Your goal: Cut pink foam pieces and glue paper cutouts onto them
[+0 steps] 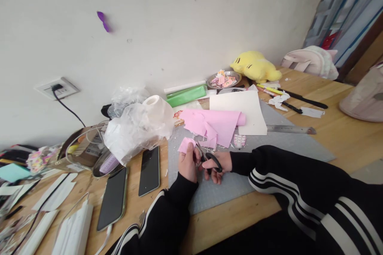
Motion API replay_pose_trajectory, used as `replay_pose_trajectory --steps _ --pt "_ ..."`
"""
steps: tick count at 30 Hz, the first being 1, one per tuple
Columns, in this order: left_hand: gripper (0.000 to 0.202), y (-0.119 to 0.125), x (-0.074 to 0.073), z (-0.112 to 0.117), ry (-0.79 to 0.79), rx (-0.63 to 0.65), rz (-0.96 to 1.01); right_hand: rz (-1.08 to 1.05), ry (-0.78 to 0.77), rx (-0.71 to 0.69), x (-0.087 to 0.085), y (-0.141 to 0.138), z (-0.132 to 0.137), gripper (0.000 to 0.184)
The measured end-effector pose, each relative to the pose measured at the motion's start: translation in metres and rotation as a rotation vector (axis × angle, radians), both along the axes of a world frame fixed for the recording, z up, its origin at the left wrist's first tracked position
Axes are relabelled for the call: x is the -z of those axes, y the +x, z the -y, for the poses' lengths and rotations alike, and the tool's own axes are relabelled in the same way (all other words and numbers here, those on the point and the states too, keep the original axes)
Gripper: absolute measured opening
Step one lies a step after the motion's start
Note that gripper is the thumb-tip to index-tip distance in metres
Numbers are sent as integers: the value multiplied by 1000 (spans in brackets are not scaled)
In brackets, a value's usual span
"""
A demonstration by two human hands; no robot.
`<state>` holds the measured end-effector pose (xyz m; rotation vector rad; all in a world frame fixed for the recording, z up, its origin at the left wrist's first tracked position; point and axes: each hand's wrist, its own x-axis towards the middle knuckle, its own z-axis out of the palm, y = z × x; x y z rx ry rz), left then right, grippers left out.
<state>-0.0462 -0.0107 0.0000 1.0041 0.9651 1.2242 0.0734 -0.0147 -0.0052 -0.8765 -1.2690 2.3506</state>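
Observation:
My left hand (187, 163) is closed on a small pink paper piece (186, 144), pinching it upright over the grey cutting mat (287, 143). My right hand (221, 164) grips black-handled scissors (209, 158), whose blades point left at the pink piece. Both sleeves are black with white stripes. A larger sheet of pink paper (214, 124) with cut edges lies just beyond the hands, partly over a white sheet (241, 111).
Two phones (113, 199) (149, 170) lie left of the mat beside crumpled plastic bags (134, 125). A metal ruler (289, 129), pens (302, 99), a green roll (186, 95), a dish of scraps (224, 79) and a yellow plush (254, 67) sit farther back. Clutter fills the left edge.

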Motion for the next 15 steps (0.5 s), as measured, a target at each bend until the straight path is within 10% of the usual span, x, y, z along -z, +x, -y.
replay_pose_trajectory --steps 15 --pt "46 -3 2 0 30 12 -134 115 84 -13 -14 0 4 31"
